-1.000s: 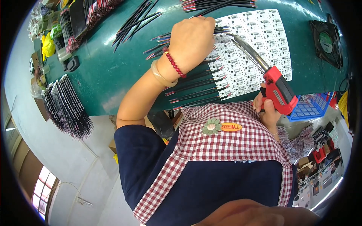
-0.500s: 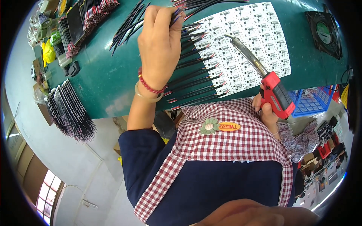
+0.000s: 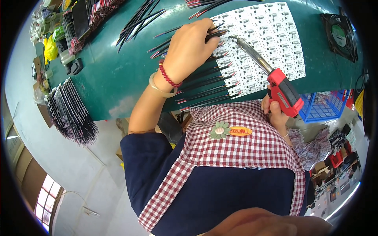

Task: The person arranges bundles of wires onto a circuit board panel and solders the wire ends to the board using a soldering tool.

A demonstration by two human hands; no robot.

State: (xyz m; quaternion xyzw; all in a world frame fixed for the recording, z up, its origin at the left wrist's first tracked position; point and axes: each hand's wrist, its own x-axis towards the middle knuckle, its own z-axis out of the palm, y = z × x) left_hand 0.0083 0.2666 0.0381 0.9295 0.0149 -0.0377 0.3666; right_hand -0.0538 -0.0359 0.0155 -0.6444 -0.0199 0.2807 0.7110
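Observation:
A white sheet of small circuit boards [image 3: 271, 43] lies on the green table [image 3: 118, 78]. Along its left edge runs a row of black wires [image 3: 206, 80], their far ends resting on the boards. My left hand [image 3: 191, 47] pinches a few black wires [image 3: 216, 34] between thumb and fingers at the sheet's upper left edge. In my right hand [image 3: 277, 114] is a red and black soldering gun [image 3: 284, 92]. Its bent metal tip points at the boards, just right of the pinched wire ends. Whether tip and wires touch I cannot tell.
Loose black wires [image 3: 138, 23] lie at the upper left, with another bunch [image 3: 208, 4] at the far edge. A thick wire bundle [image 3: 73, 114] hangs over the table's left end. At the right are a black fan [image 3: 338, 34] and, below table level, a blue basket [image 3: 323, 106].
My left hand has come down and right from above the loose wires to the sheet's left edge, still holding wires. The soldering gun has shifted slightly to the left.

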